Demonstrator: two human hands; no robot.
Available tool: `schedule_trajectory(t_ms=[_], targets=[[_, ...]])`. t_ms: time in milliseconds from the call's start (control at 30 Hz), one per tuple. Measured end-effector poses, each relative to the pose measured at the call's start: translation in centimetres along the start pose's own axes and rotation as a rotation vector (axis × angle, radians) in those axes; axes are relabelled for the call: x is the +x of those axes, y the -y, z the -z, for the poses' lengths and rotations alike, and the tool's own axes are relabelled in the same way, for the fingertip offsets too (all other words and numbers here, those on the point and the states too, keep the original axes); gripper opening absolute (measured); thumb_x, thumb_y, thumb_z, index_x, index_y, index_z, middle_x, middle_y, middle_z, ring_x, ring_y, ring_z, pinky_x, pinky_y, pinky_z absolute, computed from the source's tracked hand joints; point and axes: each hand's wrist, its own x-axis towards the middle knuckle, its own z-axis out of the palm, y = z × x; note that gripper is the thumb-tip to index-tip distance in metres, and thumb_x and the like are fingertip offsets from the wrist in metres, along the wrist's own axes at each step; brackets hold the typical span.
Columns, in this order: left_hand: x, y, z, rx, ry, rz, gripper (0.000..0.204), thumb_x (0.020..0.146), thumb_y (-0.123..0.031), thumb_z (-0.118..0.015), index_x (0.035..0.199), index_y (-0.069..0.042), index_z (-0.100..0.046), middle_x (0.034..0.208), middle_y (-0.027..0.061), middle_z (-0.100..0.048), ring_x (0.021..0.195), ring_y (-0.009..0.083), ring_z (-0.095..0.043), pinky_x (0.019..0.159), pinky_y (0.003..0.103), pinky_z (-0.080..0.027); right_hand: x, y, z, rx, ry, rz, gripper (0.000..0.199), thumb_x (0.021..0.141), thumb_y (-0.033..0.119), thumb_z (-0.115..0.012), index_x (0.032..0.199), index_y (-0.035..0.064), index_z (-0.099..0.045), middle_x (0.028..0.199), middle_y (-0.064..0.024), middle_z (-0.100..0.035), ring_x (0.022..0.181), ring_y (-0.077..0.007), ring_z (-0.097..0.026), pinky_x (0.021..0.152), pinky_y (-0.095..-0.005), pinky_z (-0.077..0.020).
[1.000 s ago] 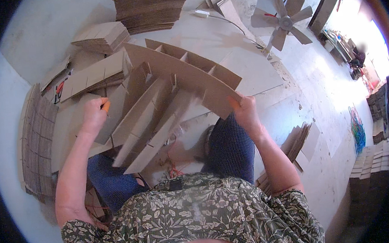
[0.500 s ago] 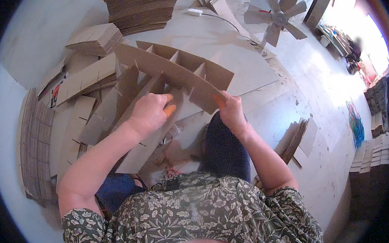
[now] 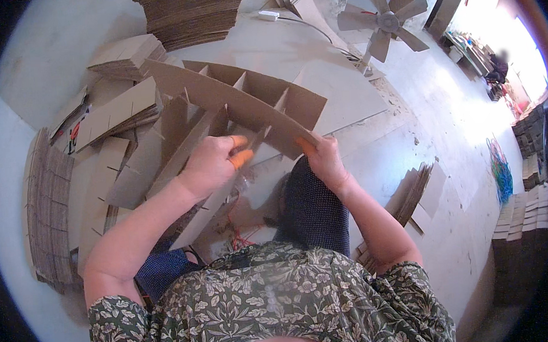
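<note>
In front of me stands a partly slotted-together cardboard divider [image 3: 220, 94], two long brown strips joined by short cross strips. My right hand [image 3: 325, 160] pinches the right end of its nearer long strip, with an orange cover on a finger. My left hand [image 3: 210, 165], with orange covers on thumb and finger, is closed on a slotted cardboard strip [image 3: 206, 219] whose far end meets the long strip. Left of it, more cross strips [image 3: 146, 162] slant out from the nearer long strip toward me. The left fingertips' exact grip is partly hidden.
Stacks of cut cardboard [image 3: 46, 207] lie at left, with another tall stack [image 3: 188, 17] at the back. A fan [image 3: 388, 22] stands far right. Loose cardboard pieces [image 3: 411, 195] sit beside my right arm, and a coloured cord bundle [image 3: 500, 171] lies farther right.
The far end of the strip in my left hand has come up against the nearer long strip. The divider has shifted slightly left, while my right hand keeps its pinch.
</note>
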Motion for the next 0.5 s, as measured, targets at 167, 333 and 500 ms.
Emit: schedule_trajectory(t_ms=[167,333,500], targets=[[1.5,1.5,3.6,0.225,-0.245,0.045,0.034,0.079,-0.028,-0.071,0.097,-0.001,-0.064,0.089,0.0177,-0.064,0.079,0.0344,-0.063,0.067,0.041,-0.051,0.9,3.8,1.5,0.008,-0.132,0.234,0.053,0.081,0.009,-0.065,0.131,0.0112,-0.048,0.088,-0.0189,-0.067,0.075,-0.0373,-0.066,0.066,-0.0401,-0.0546],[2.5,4.1,2.2,0.370,0.064,0.316,0.033,0.078,-0.026,-0.070,0.093,0.002,-0.064,0.092,0.0236,-0.064,0.088,0.0401,-0.061,0.074,0.045,-0.049,1.8,4.0,2.1,-0.300,0.174,0.286,0.060,0.078,0.006,-0.059,0.136,0.0109,-0.042,0.085,-0.0166,-0.065,0.068,-0.0363,-0.064,0.061,-0.0424,-0.0536],[2.2,4.5,1.5,0.291,0.009,0.291,0.024,0.079,-0.020,-0.068,0.083,0.003,-0.063,0.082,0.0241,-0.064,0.077,0.0409,-0.062,0.069,0.043,-0.048,2.2,4.7,3.0,-0.317,0.285,0.253,0.060,0.075,0.002,-0.055,0.133,0.0100,-0.044,0.088,-0.0184,-0.065,0.067,-0.0355,-0.064,0.058,-0.0425,-0.0531]])
